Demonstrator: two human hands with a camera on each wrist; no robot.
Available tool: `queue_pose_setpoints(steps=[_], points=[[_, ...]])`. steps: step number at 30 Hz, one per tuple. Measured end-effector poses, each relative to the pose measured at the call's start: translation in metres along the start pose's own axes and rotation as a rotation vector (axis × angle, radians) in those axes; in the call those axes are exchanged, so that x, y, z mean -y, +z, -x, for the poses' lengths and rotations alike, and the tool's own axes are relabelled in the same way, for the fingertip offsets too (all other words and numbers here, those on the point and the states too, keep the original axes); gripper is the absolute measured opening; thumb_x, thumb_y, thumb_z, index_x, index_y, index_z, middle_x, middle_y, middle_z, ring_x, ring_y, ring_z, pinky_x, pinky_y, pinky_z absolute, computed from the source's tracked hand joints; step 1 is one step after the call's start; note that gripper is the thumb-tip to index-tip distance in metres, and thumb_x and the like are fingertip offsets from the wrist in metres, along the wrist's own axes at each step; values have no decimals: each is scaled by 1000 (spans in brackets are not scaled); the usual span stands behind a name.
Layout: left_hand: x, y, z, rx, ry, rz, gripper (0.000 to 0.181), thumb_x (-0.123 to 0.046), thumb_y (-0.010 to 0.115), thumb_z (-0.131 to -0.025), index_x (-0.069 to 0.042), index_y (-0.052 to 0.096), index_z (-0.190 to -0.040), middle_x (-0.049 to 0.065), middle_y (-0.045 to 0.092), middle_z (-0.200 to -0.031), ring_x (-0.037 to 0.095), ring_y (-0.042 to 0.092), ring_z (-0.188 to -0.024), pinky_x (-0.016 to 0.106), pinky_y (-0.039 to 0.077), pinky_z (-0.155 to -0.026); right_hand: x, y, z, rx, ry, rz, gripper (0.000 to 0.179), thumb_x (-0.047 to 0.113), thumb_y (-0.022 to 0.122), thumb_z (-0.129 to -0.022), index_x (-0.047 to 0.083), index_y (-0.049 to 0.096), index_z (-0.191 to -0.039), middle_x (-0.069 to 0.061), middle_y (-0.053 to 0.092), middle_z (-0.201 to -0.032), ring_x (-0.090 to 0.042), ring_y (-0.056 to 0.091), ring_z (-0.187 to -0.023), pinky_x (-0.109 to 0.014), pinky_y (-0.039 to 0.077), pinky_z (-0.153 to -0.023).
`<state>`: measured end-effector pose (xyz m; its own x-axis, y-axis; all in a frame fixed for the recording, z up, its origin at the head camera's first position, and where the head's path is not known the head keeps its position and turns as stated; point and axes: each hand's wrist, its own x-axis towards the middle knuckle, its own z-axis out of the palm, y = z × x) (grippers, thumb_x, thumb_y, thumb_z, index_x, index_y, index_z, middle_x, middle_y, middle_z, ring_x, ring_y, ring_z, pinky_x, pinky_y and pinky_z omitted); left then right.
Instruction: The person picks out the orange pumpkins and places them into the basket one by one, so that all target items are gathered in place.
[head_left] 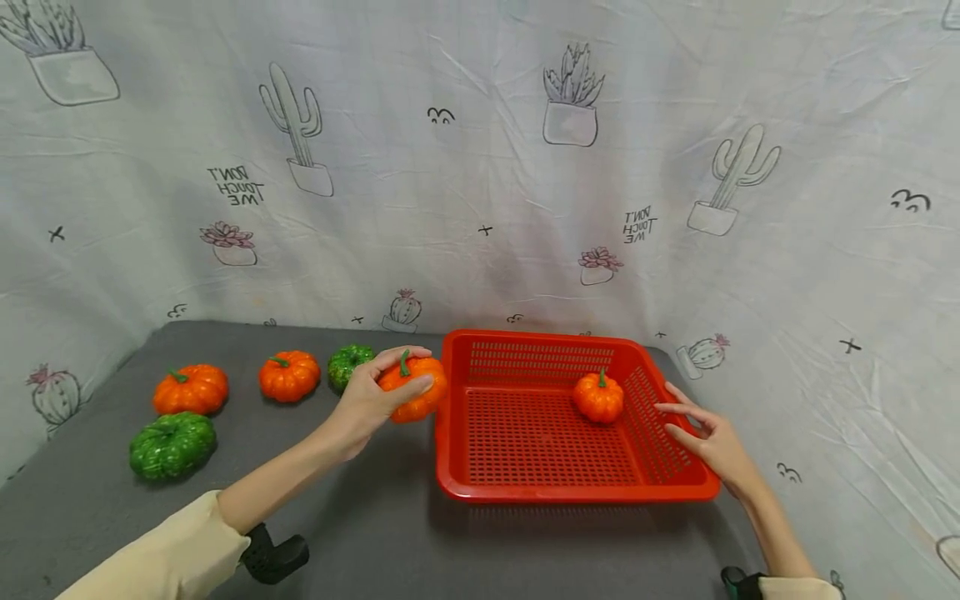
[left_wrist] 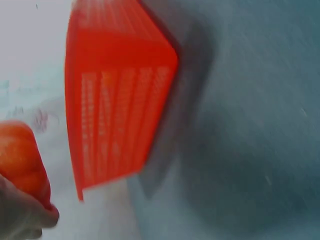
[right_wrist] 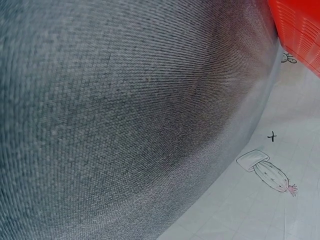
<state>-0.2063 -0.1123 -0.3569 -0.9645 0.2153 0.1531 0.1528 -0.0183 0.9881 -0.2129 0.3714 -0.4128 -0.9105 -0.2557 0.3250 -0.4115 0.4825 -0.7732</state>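
Orange pumpkin [head_left: 425, 367] hangs above the grey worktop [head_left: 360, 517] in my left hand [head_left: 367, 396], fingers and thumb curled round its sides, stem pointing roughly to 12 o'clock. It is squat, with no clear long axis. Just beside it, at 3 o'clock, stands the red basket [head_left: 555, 493], its long axis running from 9 to 3; the left wrist view shows a gap between fruit and wall. Of my hands, the left is nearer the basket's 9 o'clock rim; my right hand [head_left: 708, 442] rests at the 3 o'clock rim, fingers loosely spread, not clenched. Inside, towards that 3 o'clock wall, sits a second pumpkin [head_left: 598, 398]. Out towards 9 o'clock from my left hand lie two orange squashes [head_left: 289, 377] and a green gourd [head_left: 173, 446]; a smaller green one [head_left: 349, 367] shows near my knuckles, around 10.
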Motion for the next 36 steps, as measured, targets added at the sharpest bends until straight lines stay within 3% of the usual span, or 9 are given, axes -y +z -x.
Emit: queue_pose_setpoints(steps=[9, 15, 23, 36], points=[[0, 45, -6, -51, 19, -12, 36, -16, 71, -88, -12, 62, -123, 6, 48, -133, 27, 55, -102, 34, 54, -78, -1, 1, -1, -13, 26, 21, 32, 7, 63, -93, -5, 61, -122, -21, 34, -150, 12, 29, -130, -3, 29, -93], [-4, 72, -14, 6, 34, 20, 35, -17, 73, -87, -16, 64, -121, 3, 50, -130, 25, 57, -99, 34, 54, -78, -1, 0, -2, -18, 21, 32, 32, 7, 63, -93, -5, 61, -122, -21, 35, -149, 12, 30, -129, -3, 27, -94], [-24, 109, -33, 86, 35, 39, 35, -23, 74, -85, -20, 65, -119, 1, 53, -125, 22, 59, -98, 32, 54, -78, -1, -2, -1, -23, 9, 15, 32, 5, 62, -93, -7, 60, -122, -22, 35, -148, 12, 30, -130, -4, 27, -95], [-33, 159, -69, 128, 172, -55, 33, -24, 78, -82, -22, 70, -113, -9, 53, -126, 12, 54, -106, 26, 51, -84, -4, 1, 1, -26, -8, 7, 31, 4, 62, -92, -7, 61, -121, -23, 35, -148, 10, 31, -131, -4, 30, -94]])
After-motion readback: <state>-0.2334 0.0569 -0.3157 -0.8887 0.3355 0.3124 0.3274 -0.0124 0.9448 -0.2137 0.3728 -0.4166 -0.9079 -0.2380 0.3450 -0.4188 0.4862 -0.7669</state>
